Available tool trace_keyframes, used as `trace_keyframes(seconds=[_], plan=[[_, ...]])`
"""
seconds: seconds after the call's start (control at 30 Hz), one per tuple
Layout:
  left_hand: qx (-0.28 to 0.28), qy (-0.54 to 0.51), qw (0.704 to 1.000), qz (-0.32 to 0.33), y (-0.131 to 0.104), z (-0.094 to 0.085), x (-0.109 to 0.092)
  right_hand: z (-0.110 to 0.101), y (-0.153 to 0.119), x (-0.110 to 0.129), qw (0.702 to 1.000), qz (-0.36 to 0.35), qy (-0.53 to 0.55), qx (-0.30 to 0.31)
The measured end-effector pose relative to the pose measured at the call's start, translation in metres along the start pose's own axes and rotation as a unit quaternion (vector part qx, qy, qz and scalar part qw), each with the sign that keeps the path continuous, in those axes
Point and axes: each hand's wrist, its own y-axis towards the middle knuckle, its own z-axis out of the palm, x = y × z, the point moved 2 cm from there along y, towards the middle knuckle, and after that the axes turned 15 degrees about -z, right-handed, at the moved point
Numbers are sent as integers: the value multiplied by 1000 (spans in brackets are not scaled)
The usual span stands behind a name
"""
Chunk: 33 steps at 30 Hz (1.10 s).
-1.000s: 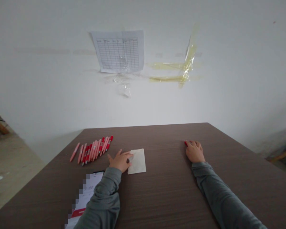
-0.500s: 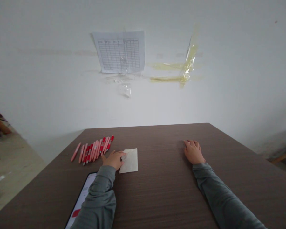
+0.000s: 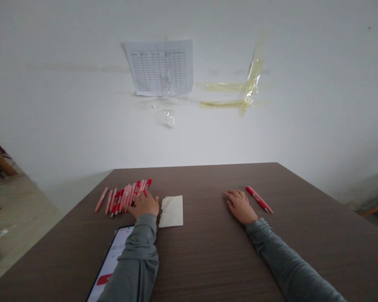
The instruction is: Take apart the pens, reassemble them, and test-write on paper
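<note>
So, desk [image 3: 201,260] carries phone [image 3: 108,256], partly behind left sleeve [image 3: 134,272]. Left hand [image 3: 144,204] splayed, no grip visible, blocks part of pen row [image 3: 122,200]; right hand [image 3: 241,206] loosely spread, empty; paper [image 3: 172,212] between. Row pens, desk left, lie near-left to far-right; pen pair [image 3: 258,199], just beside right hand, far-left to near-right.

Table [image 3: 204,256], dark brown, wood-grained top: is bearing the following. Far left: a row of pens [image 3: 125,199], pink and red, is lying aslant, closely set, one pink pen [image 3: 101,199] lying slightly apart at the left end. Near left: a phone [image 3: 111,256], partly hidden, is lying screen up. Left of centre: a pale paper [image 3: 174,212], left edge ragged, is lying flat. Right: two pens [image 3: 257,199], red and pink, are lying side by side.
</note>
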Motion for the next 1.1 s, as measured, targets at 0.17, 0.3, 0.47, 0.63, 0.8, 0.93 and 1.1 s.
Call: trace_keyframes(seconds=[0.17, 0.3, 0.47, 0.63, 0.8, 0.93, 1.1], plan=[[22, 10, 1000, -9, 4, 11, 0, -3, 0, -2, 1000, 17, 4, -3], [-22, -6, 1000, 11, 2, 10, -1, -6, -2, -3, 1000, 23, 12, -4], [-62, -19, 997, 30, -5, 6, -5, -6, -3, -4, 1000, 25, 11, -3], [-72, -15, 997, -13, -2, 9, -5, -6, -2, -2, 1000, 26, 16, 3], [-76, -8, 997, -29, 5, 11, -7, -5, -1, -2, 1000, 23, 13, 1], [-88, -5, 995, -34, 5, 8, -8, -5, -2, -2, 1000, 19, 17, 1], [-109, -5, 993, -36, 3, 4, -10, -7, -3, -2, 999, 23, 23, 6]])
